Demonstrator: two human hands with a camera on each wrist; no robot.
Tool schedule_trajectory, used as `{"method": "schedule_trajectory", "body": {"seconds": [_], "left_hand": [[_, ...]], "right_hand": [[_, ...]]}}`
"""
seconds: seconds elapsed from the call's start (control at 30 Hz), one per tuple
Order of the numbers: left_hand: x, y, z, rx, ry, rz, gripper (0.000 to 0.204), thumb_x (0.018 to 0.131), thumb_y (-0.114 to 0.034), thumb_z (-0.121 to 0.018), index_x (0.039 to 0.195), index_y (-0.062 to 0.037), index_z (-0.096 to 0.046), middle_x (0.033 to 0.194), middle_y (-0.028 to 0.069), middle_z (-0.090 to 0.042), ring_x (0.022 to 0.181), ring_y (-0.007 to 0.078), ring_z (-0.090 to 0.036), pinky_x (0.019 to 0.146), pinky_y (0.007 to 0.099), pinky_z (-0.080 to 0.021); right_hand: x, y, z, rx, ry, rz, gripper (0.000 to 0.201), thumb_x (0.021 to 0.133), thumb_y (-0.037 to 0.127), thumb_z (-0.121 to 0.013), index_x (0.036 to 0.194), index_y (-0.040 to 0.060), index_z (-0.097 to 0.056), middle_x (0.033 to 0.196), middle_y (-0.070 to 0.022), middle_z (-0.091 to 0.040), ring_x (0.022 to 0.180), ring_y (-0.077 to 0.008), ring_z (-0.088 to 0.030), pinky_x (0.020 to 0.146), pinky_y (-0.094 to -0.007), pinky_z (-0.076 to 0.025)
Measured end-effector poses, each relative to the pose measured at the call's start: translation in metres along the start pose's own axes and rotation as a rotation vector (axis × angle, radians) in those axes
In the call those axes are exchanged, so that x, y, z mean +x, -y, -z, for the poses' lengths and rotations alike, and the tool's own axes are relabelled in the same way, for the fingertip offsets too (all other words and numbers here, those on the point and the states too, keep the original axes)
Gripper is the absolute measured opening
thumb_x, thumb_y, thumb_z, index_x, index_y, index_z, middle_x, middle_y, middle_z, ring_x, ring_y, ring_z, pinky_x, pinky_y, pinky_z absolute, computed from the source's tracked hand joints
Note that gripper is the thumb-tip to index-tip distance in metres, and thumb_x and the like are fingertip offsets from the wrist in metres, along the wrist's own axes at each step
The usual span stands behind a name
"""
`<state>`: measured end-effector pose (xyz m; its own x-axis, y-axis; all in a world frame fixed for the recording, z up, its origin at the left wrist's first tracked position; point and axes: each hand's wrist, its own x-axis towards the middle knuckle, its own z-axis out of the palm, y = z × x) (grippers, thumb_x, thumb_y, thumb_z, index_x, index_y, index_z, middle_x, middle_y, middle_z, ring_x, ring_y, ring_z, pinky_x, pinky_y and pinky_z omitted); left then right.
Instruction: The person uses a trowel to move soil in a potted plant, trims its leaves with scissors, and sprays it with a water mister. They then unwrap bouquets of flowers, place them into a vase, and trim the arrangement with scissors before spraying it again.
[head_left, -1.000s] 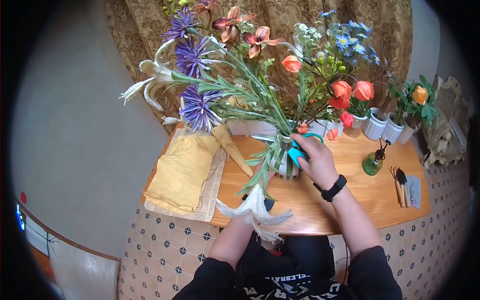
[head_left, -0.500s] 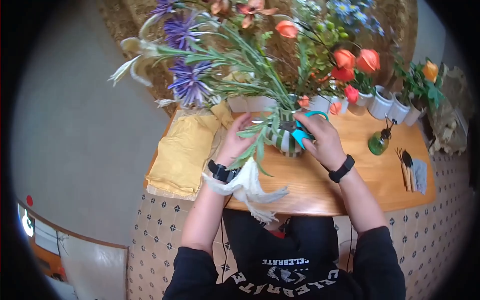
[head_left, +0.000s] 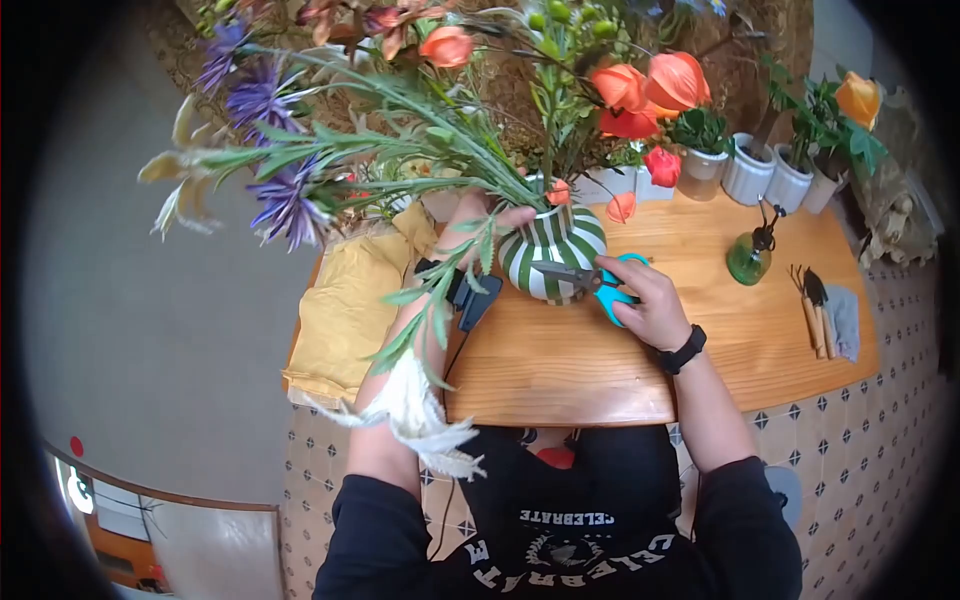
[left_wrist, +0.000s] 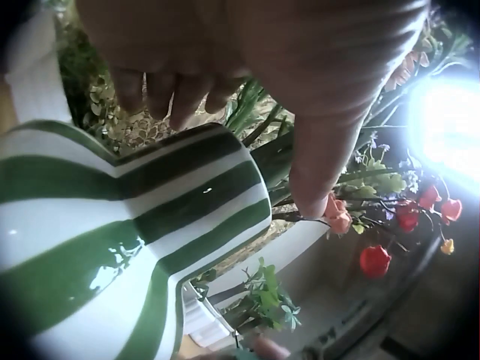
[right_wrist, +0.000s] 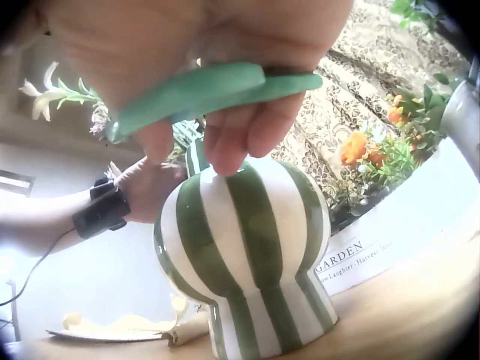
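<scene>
A green-and-white striped vase stands on the wooden table, full of artificial flowers. My left hand is at the vase's mouth, its thumb and fingers around the stems; leaves partly cover it in the head view. In front of the vase's belly, my right hand holds scissors by their turquoise handles, blades pointing left across the vase. Purple flowers lean out left, orange lantern-shaped flowers right. A white lily-like flower droops over my left forearm toward me.
Yellow wrapping paper lies on the table's left side. Right of the vase stand a green glass spray bottle, small garden tools and a grey cloth. White pots with plants line the back edge.
My left hand has risen from beside the vase to the stems at its mouth. The scissors have moved lower, in front of the vase's belly. Flowers have shifted left in the head view.
</scene>
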<state>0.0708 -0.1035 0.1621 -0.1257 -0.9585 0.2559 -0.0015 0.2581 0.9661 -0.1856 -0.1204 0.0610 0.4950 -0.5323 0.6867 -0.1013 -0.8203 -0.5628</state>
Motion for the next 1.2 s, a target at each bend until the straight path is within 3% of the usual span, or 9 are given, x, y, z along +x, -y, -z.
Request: {"method": "schedule_trajectory", "body": {"seconds": [0.13,0.27,0.4,0.53,0.73,0.93,1.03,1.07,1.2], "left_hand": [[0.008,0.026,0.014,0.034,-0.097,-0.028,0.053,0.079,-0.004,-0.070,0.127,0.0034,-0.050,0.118,0.0126,-0.062,0.110,0.0214,-0.059,0.101,0.0332,-0.044],[0.006,0.023,0.006,-0.113,-0.131,0.055,0.052,0.077,-0.008,-0.073,0.123,0.0046,-0.050,0.115,0.0115,-0.060,0.110,0.0235,-0.058,0.101,0.0368,-0.043],[0.013,0.028,0.007,-0.089,-0.074,0.073,0.065,0.080,-0.019,-0.070,0.135,0.0011,-0.042,0.119,0.0128,-0.061,0.111,0.0218,-0.058,0.100,0.0367,-0.044],[0.016,0.034,0.004,-0.167,-0.127,-0.081,0.058,0.077,-0.015,-0.073,0.126,-0.0005,-0.047,0.123,0.0135,-0.057,0.112,0.0231,-0.057,0.102,0.0401,-0.044],[0.009,0.032,-0.004,-0.212,-0.189,-0.107,0.060,0.076,-0.016,-0.075,0.127,-0.0003,-0.046,0.126,0.0156,-0.054,0.113,0.0248,-0.056,0.102,0.0423,-0.043],[-0.006,0.025,-0.020,-0.183,-0.233,-0.241,0.054,0.086,-0.017,-0.066,0.131,0.0043,-0.043,0.130,0.0198,-0.051,0.122,0.0260,-0.049,0.108,0.0415,-0.036],[-0.011,0.025,-0.032,-0.210,-0.374,-0.246,0.045,0.089,-0.012,-0.061,0.125,0.0110,-0.047,0.129,0.0199,-0.052,0.123,0.0249,-0.048,0.108,0.0397,-0.035],[-0.011,0.026,-0.033,-0.186,-0.425,-0.274,0.036,0.089,-0.009,-0.059,0.115,0.0150,-0.051,0.125,0.0186,-0.055,0.121,0.0239,-0.049,0.109,0.0387,-0.034],[-0.021,0.035,-0.038,-0.116,-0.562,-0.306,0.039,0.090,-0.010,-0.059,0.123,0.0059,-0.045,0.117,0.0127,-0.057,0.113,0.0205,-0.052,0.105,0.0368,-0.036]], "right_hand": [[-0.005,-0.001,0.005,0.212,-0.045,-0.141,0.052,0.072,-0.003,-0.059,0.123,0.0062,-0.057,0.100,-0.0161,-0.065,0.089,-0.0275,-0.065,0.077,-0.0343,-0.054],[-0.007,-0.006,0.008,0.189,-0.106,-0.115,0.054,0.071,-0.005,-0.058,0.124,0.0052,-0.057,0.099,-0.0155,-0.065,0.089,-0.0265,-0.065,0.076,-0.0322,-0.054],[-0.005,0.001,0.011,0.223,-0.089,-0.144,0.055,0.069,-0.006,-0.058,0.123,0.0055,-0.057,0.099,-0.0149,-0.065,0.088,-0.0267,-0.066,0.075,-0.0323,-0.054],[-0.004,0.004,0.011,0.187,-0.072,-0.090,0.057,0.068,-0.008,-0.058,0.123,0.0062,-0.057,0.099,-0.0141,-0.065,0.086,-0.0255,-0.066,0.075,-0.0322,-0.055],[-0.006,0.002,0.009,0.236,-0.063,-0.118,0.058,0.069,-0.007,-0.058,0.124,0.0072,-0.056,0.098,-0.0141,-0.064,0.087,-0.0254,-0.066,0.076,-0.0328,-0.056],[-0.006,0.003,0.010,0.245,-0.076,-0.132,0.057,0.069,-0.007,-0.057,0.124,0.0069,-0.056,0.099,-0.0146,-0.064,0.088,-0.0260,-0.066,0.076,-0.0332,-0.056],[-0.007,0.001,0.008,0.255,-0.065,-0.147,0.057,0.070,-0.007,-0.056,0.125,0.0065,-0.056,0.100,-0.0150,-0.064,0.089,-0.0266,-0.066,0.077,-0.0334,-0.056],[-0.007,0.001,0.007,0.257,-0.060,-0.152,0.057,0.070,-0.007,-0.056,0.125,0.0064,-0.056,0.100,-0.0152,-0.064,0.090,-0.0268,-0.066,0.077,-0.0335,-0.056],[-0.006,0.001,0.007,0.266,-0.082,-0.166,0.055,0.070,-0.006,-0.056,0.124,0.0054,-0.056,0.101,-0.0160,-0.064,0.091,-0.0282,-0.066,0.078,-0.0337,-0.055]]}}
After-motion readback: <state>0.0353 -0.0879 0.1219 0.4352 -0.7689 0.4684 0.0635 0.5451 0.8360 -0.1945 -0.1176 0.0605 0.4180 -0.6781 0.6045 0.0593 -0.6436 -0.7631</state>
